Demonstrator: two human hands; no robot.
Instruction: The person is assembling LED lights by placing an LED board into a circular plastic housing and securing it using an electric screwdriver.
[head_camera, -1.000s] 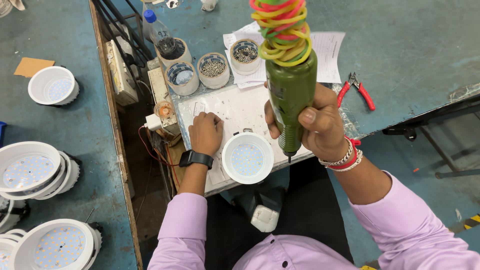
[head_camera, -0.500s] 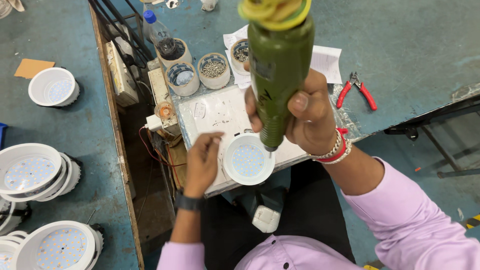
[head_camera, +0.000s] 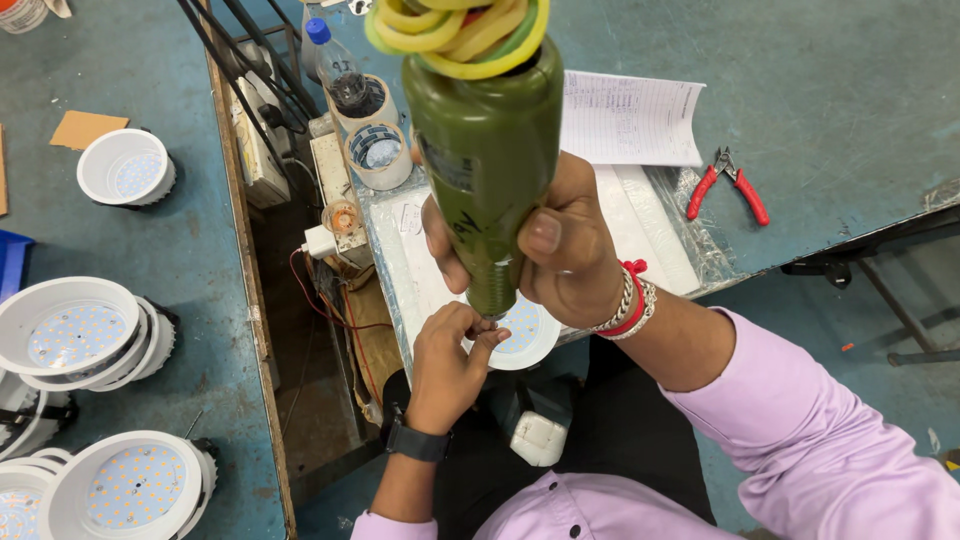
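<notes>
Head view: the right hand (head_camera: 560, 250) grips a green electric screwdriver (head_camera: 487, 170) upright, hiding most of the round white LED downlight (head_camera: 528, 338) on the work board (head_camera: 420, 270). The left hand (head_camera: 447, 362) pinches at the hidden bit tip; what it holds cannot be told.

The person wears a pale lilac long-sleeved shirt (head_camera: 800, 420) with a buttoned front; two small dark buttons show along the placket at the bottom edge of the view. Both sleeves are pushed up, leaving the forearms bare. On the left wrist sits a black smartwatch (head_camera: 415, 440) with a dark band (its face is turned away, so nothing can be read on it). The right wrist carries a stack of bangles (head_camera: 630, 305): silver-coloured metal bracelets beside a red thread band whose knotted end sticks out. Dark trousers (head_camera: 620, 440) cover the lap. The fingernails of the right hand (head_camera: 560, 250) are short and unpainted.
</notes>
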